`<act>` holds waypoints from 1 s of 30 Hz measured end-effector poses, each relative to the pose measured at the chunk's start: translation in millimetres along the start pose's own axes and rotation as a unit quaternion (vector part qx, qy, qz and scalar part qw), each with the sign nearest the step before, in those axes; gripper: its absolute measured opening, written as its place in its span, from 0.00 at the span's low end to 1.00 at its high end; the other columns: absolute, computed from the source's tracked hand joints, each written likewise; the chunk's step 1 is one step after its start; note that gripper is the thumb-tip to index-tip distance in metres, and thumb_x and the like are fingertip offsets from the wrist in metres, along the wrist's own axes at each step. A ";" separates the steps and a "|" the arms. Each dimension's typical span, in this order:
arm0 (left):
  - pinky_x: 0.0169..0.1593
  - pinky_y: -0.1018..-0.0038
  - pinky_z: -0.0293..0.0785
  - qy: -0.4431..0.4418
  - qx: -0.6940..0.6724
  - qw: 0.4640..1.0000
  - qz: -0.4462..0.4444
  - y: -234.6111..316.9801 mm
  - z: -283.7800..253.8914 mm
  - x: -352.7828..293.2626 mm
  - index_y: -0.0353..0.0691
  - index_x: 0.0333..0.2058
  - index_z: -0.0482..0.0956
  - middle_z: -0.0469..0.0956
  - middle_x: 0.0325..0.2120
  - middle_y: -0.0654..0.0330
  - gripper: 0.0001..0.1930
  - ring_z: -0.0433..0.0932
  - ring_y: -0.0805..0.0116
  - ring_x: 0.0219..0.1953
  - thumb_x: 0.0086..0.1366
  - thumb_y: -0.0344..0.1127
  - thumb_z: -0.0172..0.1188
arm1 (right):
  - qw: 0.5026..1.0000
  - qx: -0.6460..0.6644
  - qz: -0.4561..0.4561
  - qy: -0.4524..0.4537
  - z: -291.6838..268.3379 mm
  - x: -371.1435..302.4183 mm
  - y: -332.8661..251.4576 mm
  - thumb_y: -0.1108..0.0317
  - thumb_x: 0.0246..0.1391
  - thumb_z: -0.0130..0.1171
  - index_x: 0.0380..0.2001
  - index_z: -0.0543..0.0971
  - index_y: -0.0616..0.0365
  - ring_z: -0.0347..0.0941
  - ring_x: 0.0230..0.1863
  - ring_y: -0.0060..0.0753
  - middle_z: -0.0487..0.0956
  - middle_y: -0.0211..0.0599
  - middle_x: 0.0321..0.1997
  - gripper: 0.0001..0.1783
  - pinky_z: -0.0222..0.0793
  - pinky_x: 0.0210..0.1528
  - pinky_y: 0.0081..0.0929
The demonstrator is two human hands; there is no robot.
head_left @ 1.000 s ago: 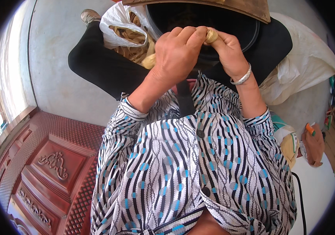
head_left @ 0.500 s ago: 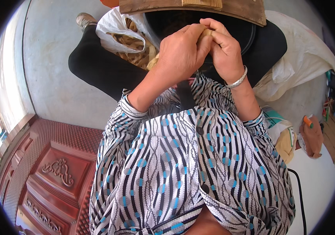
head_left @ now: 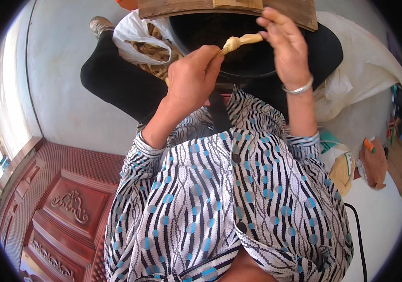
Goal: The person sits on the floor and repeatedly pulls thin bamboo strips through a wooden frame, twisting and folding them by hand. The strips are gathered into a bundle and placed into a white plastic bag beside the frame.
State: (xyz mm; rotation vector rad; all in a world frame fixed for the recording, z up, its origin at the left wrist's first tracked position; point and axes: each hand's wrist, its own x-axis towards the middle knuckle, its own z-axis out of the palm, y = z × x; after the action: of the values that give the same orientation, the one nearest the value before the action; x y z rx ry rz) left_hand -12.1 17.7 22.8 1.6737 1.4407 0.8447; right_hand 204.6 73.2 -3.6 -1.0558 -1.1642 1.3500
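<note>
My left hand (head_left: 194, 70) is closed on a pale yellow, twisted strip (head_left: 251, 38) with a knot (head_left: 232, 44) in it, just beyond the fingertips. The strip's free end stretches right to the fingertips of my right hand (head_left: 288, 47). That hand is raised with its fingers apart, and a silvery bracelet circles its wrist. I cannot make out the strip's exact material. Beneath both hands sits a wide black tub (head_left: 248, 66) between my knees, its inside dark.
A brown wooden board (head_left: 177, 8) lies across the tub's far side. Left of it, a white plastic bag (head_left: 126, 40) holds many tan strips. A pale sack (head_left: 365, 70) spreads at the right. A carved reddish door panel (head_left: 74, 202) lies at lower left.
My hands have moved apart from being close together over the tub: the left toward lower left, the right toward the right. The knotted strip now shows between them, and my right fingers have straightened.
</note>
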 end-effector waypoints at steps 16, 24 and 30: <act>0.31 0.79 0.65 -0.255 -0.149 0.953 -0.068 26.0 -28.1 29.0 0.32 0.39 0.78 0.70 0.22 0.67 0.09 0.65 0.80 0.27 0.68 0.32 0.55 | 0.888 -0.352 -0.042 -0.293 1.2 -2.1 -75.6 0.66 0.55 0.58 0.35 0.78 0.58 0.74 0.27 0.32 0.76 0.32 0.24 0.08 0.68 0.32 0.28; 0.36 0.79 0.69 -0.086 -0.073 0.993 0.037 12.3 -40.0 102.5 0.29 0.44 0.77 0.75 0.26 0.65 0.13 0.71 0.78 0.30 0.67 0.32 0.53 | 0.955 -0.280 -0.049 -0.083 5.5 49.6 -57.4 0.65 0.62 0.53 0.41 0.77 0.60 0.67 0.22 0.18 0.73 0.27 0.23 0.10 0.66 0.28 0.18; 0.36 0.77 0.70 -0.058 -0.071 0.995 0.047 9.2 -37.1 127.4 0.30 0.42 0.77 0.77 0.27 0.61 0.12 0.73 0.76 0.31 0.65 0.34 0.55 | 0.946 -0.315 -0.078 -0.017 7.4 66.5 -48.9 0.67 0.60 0.54 0.38 0.77 0.60 0.69 0.25 0.21 0.74 0.30 0.23 0.08 0.67 0.29 0.21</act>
State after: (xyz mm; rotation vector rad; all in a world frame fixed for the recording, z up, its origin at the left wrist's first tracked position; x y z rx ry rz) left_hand -21.0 147.6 49.9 1.6652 1.2022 0.8661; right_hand 198.1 139.4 46.0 -1.3488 -1.7281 0.8827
